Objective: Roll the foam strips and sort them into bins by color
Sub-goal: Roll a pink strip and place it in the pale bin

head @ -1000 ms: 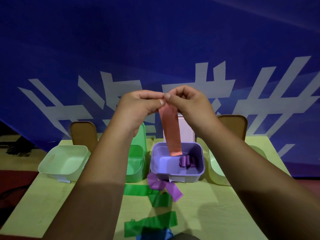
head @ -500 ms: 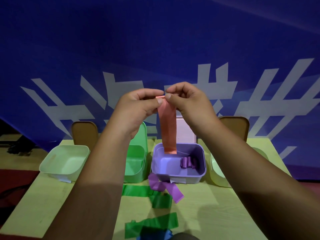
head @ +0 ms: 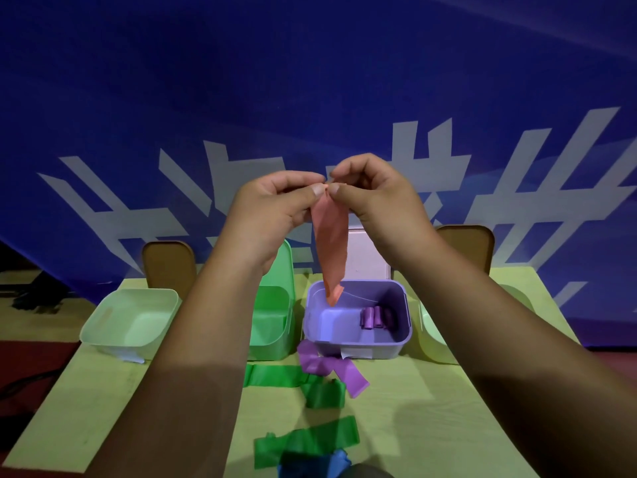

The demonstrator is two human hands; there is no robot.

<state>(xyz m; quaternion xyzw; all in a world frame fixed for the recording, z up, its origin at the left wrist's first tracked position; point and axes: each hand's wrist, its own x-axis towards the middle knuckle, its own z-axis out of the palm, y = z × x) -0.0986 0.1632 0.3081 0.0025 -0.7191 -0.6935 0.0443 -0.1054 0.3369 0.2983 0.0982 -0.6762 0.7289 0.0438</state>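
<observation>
Head view: left hand (head: pixel 272 215) and right hand (head: pixel 375 201) both pinch the top end of the orange strip (head: pixel 331 250), raised above the purple bin (head: pixel 406 305); strip hangs toward the bin's back left. Inside the bin lie purple rolls (head: pixel 374 317); just in front of it lie green strips (head: pixel 275 376) and a purple strip (head: pixel 331 369).

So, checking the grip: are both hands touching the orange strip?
Touching. Head view shows left hand and right hand pinching the orange strip at its top.
</observation>
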